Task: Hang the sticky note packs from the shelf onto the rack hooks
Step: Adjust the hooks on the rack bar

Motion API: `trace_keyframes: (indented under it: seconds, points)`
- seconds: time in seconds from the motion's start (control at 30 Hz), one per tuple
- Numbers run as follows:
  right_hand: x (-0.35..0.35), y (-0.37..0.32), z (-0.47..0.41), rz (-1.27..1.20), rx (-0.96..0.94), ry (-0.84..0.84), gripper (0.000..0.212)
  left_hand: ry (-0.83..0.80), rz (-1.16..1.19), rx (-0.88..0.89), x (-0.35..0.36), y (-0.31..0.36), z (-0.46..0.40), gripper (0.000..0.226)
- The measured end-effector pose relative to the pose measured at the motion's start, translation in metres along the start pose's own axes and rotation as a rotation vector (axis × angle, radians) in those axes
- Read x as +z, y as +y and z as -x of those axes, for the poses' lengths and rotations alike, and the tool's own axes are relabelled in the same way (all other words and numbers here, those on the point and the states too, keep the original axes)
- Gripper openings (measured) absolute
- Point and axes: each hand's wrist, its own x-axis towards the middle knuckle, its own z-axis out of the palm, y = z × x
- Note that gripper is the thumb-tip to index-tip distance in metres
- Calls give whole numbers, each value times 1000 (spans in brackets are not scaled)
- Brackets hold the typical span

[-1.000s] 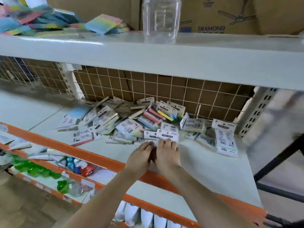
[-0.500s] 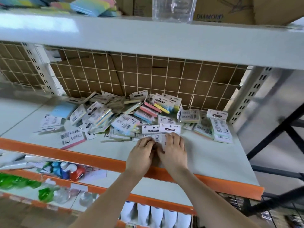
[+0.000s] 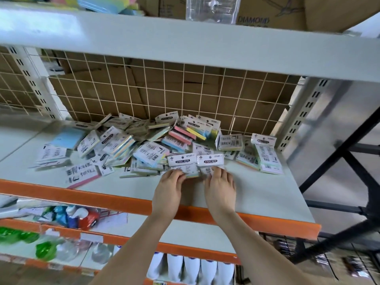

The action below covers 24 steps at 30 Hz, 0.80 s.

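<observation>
Holding two sticky note packs right now, one per hand, both just in front of the big pile of packs (image 3: pixel 156 145) dumped on the grey shelf (image 3: pixel 257 192). My left hand (image 3: pixel 168 190) has its fingers curled around the bottom of the left pack (image 3: pixel 182 161), and my right hand (image 3: pixel 221 188) is doing the same with the right pack (image 3: pixel 210 160). Both packs sit side by side, header cards pointing away from me, and you can read "STICKY NOTE" on each. Their edges look like they touch or nearly touch, can't really tell which. Can't tell either whether they're lifted off the shelf or resting on it.

Rest of the pile is a mess, spread from its middle out to the left, some packs face up with pink, yellow and blue pads showing, others flipped to the barcode side. A few more packs (image 3: pixel 265 155) lie off to the right of the pile, near the slotted upright (image 3: pixel 300 118). Behind the pile is a wire grid panel (image 3: pixel 164 85) with brown cardboard behind it.

Below the pile's shelf, past the orange front edge (image 3: pixel 102 200), there's a lower shelf with green bottles (image 3: pixel 45 249) and a row of white bottles (image 3: pixel 193 268), all pretty blurry. Above the pile, on the top shelf, sit a clear plastic container (image 3: pixel 213 9) and a cardboard box printed "DIAMOND" (image 3: pixel 287 13).
</observation>
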Motion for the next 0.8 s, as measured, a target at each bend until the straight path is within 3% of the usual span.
trace_keyframes:
  seconds: [0.17,0.27,0.47,0.63,0.7,0.8]
  points:
    - [3,-2,-3,86,-4,-100,58,152,143,-113,-7,1,-2,19]
    - [3,-4,-4,152,-22,-123,56,220,278,-285,-13,-1,-5,22]
    - [-13,-10,-12,437,-228,-269,50,420,839,-651,-21,-2,-16,25]
    - [-35,-6,-19,477,-374,-309,54,300,894,-681,-25,-6,-16,17]
    - [-45,-5,-22,375,-331,-275,52,213,896,-689,-28,-3,-17,14]
    - [-60,4,-32,106,-148,-216,45,103,910,-712,-32,2,-19,28]
